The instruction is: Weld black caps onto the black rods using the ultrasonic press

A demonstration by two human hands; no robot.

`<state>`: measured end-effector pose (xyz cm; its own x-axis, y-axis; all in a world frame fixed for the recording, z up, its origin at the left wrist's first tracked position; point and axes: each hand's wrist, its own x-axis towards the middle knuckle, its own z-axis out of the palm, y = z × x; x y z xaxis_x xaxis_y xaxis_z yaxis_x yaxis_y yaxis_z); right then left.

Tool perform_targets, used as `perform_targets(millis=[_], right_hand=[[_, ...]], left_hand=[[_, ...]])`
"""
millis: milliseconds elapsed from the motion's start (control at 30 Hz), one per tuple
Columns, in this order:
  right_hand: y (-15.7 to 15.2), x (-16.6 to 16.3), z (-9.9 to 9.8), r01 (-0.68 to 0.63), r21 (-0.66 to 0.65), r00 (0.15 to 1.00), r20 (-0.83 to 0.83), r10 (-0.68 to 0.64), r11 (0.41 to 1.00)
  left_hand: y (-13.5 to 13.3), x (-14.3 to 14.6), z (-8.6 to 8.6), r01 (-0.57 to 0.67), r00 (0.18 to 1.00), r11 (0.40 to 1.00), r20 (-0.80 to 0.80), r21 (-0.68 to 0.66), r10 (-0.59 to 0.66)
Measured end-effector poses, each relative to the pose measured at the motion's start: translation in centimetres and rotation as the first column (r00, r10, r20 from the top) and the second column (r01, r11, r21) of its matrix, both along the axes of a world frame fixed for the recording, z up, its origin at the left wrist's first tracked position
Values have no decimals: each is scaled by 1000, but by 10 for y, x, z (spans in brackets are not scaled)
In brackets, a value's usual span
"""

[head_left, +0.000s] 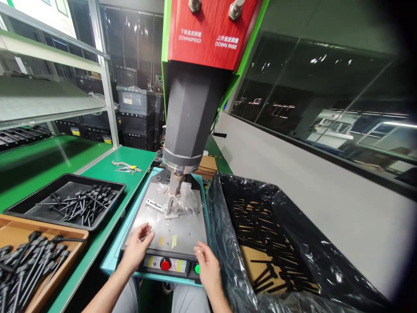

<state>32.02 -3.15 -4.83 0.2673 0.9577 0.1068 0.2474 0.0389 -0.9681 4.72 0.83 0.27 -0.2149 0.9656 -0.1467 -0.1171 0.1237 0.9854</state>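
My left hand hovers over the left front part of the machine's metal base plate. Its thumb and fingers are apart, with nothing visible between them. On the right, my right hand is by the front corner, beside the green button and partly covering it; its fingers are loosely bent and no object shows in them. A red button sits on the front panel between the hands. Farther back, a small metal fixture stands under the machine's head, with clear plastic film around it.
To the left are a black tray and an orange tray, both holding black rod-like parts. Hex keys lie on the green bench. A plastic-lined bin at right holds rows of similar parts on cardboard.
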Motion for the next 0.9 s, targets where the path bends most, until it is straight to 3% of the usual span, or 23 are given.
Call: perform_targets(millis=[100, 267, 433, 533, 633, 733, 900], right_hand=[[23, -24, 3, -124, -81, 984, -137, 112, 989], [65, -46, 2, -185, -117, 975, -148, 167, 976], [92, -53, 9, -271, -99, 961, -88, 262, 958], [105, -56, 25, -252, 96, 963, 123, 240, 963], [122, -63, 46, -205, 324, 934, 346, 86, 924], [142, -71, 67, -164, 405, 927, 376, 0, 900], [172, -81, 91, -220, 401, 934, 351, 73, 889]], left_hand=[[19, 23, 4, 103, 967, 986, 246, -134, -68], [31, 40, 11, 211, 870, 963, 481, -166, -108], [30, 44, 20, 200, 872, 973, 474, -115, -123], [27, 43, 29, 179, 894, 982, 426, -57, -138], [25, 42, 42, 161, 916, 987, 373, -6, -147], [25, 40, 54, 144, 930, 988, 333, 61, -156], [27, 35, 66, 141, 935, 986, 315, 89, -162]])
